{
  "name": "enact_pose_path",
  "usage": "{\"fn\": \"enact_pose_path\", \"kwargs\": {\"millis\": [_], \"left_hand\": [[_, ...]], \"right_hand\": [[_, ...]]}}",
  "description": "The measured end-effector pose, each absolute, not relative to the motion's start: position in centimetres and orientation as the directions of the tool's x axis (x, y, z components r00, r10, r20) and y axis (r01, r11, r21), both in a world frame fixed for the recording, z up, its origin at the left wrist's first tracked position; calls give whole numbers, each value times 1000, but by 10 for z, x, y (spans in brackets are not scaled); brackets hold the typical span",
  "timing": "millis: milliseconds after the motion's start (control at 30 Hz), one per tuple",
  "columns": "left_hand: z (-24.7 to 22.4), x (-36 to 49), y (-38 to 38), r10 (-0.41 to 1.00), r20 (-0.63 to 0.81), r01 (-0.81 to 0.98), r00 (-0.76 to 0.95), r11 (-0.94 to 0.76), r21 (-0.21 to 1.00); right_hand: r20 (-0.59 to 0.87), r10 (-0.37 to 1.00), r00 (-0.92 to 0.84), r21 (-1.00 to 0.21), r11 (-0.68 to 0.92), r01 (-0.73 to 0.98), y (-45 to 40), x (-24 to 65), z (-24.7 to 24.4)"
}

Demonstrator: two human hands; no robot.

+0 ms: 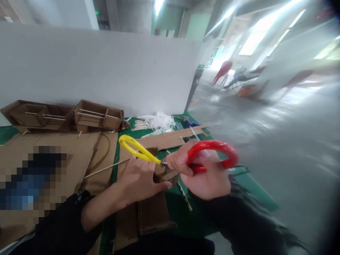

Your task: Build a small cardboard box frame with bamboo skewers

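Two-handed pose: right hand [205, 180] clamped round red handle [212, 144]; left hand [140, 177] back-up, thumb spread, against cardboard [172, 176]; left grip unclear

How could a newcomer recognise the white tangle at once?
Find the big white panel behind the green table. At its foot, right of the cardboard boxes, lies the white tangle. Its curly strands set it apart from the straight sticks beside it.

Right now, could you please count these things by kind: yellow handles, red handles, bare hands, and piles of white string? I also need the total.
Yellow handle: 1
Red handle: 1
Bare hands: 2, the left hand and the right hand
Pile of white string: 1
Total: 5
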State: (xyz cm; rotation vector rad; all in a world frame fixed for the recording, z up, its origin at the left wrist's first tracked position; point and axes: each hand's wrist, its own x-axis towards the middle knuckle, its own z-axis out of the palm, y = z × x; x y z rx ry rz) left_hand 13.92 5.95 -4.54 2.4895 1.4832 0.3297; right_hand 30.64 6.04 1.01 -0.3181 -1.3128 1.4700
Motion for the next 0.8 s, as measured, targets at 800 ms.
{"fn": "enact_pose_path", "kwargs": {"millis": [800], "left_hand": [[-42, 142, 47, 905, 88, 885, 417, -426, 185]], "right_hand": [[449, 883, -139, -756, 292, -586, 64, 294, 5]]}}
